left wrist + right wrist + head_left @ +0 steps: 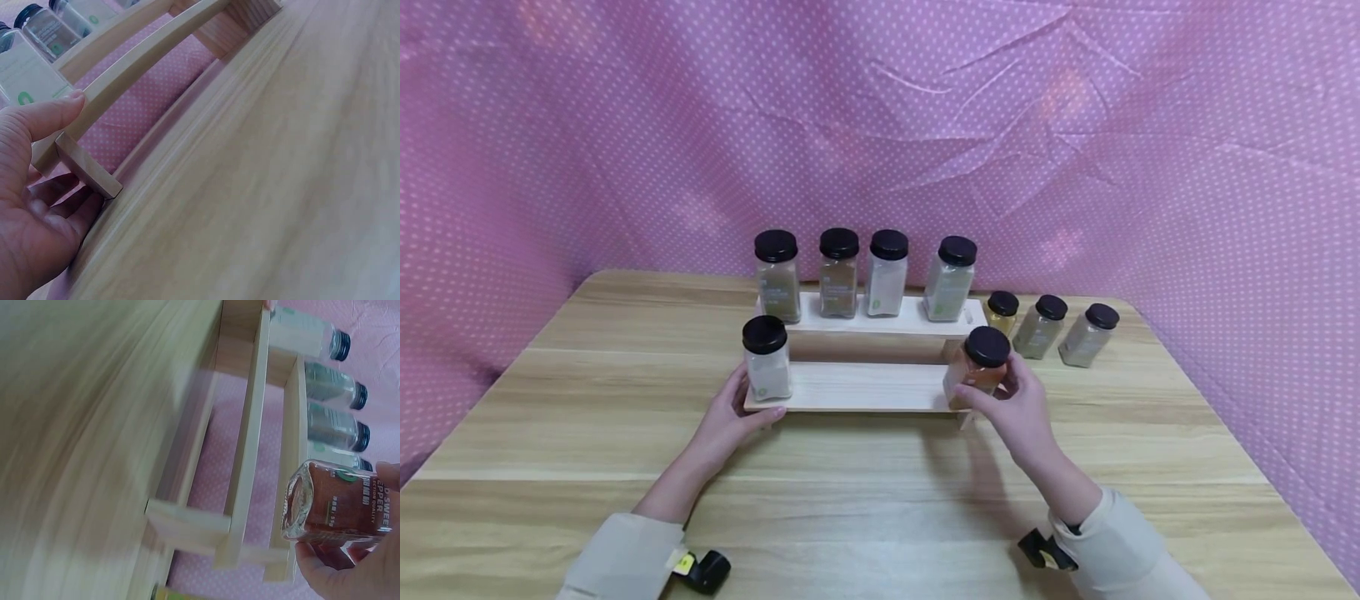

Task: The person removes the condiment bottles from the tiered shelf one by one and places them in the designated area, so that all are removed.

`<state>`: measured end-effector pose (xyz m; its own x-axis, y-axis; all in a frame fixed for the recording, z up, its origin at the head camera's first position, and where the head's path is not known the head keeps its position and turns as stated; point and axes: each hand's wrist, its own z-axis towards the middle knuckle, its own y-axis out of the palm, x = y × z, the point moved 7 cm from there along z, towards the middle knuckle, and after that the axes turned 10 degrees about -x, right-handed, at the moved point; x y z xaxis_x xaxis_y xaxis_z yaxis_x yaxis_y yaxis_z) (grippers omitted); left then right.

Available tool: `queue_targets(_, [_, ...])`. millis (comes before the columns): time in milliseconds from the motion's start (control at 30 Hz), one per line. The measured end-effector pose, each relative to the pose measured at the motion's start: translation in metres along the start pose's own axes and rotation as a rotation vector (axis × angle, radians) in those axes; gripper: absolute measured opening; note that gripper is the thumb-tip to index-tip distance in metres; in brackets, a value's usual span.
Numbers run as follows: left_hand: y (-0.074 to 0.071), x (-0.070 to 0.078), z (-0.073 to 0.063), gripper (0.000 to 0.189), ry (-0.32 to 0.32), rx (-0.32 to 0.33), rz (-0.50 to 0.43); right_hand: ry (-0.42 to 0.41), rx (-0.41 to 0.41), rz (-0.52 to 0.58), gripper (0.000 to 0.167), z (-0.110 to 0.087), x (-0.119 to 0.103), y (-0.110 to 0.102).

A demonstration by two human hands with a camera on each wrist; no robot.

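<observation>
A two-step wooden rack (pixel 868 387) stands on the table. My left hand (pixel 730 421) grips the left end of its lower step; in the left wrist view the thumb lies on the front edge and the fingers curl below, by the end leg (pixel 90 165). Just above that thumb, a jar of white powder (pixel 768 371) stands on the lower step. My right hand (pixel 1018 408) holds a black-lidded glass jar of red-brown pepper powder (pixel 344 503), slightly tilted, at the right end of the lower step. In the right wrist view its base looks raised off the step.
Several black-lidded spice jars (pixel 838 283) stand in a row on the upper step (pixel 910 315). Right of the rack, three more stand on the table: a yellow one (pixel 1001 315), a grey-green one (pixel 1039 332) and a pale grey one (pixel 1086 340). A pink dotted cloth (pixel 880 125) hangs behind.
</observation>
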<state>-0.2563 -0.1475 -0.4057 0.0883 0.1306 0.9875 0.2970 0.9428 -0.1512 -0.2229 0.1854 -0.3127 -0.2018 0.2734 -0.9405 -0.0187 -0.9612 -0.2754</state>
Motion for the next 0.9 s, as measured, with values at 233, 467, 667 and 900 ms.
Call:
queue_targets(233, [0.000, -0.001, 0.000, 0.085, -0.002, 0.001, -0.002, -0.006, 0.026, -0.035, 0.054, -0.001, 0.003, -0.024])
queue_targets(467, [0.000, 0.001, 0.000, 0.084, 0.008, -0.002, -0.002, -0.010, 0.036, -0.086, 0.053, 0.002, 0.010, -0.045])
queue_targets(667, [0.000, 0.002, -0.001, 0.084, 0.004, 0.002, 0.004, 0.014, 0.053, -0.118, 0.051, 0.007, 0.020, -0.056])
queue_targets(900, [0.000, 0.002, -0.001, 0.084, 0.015, 0.004, 0.005, 0.084, 0.018, -0.070, 0.053, 0.019, 0.039, -0.059])
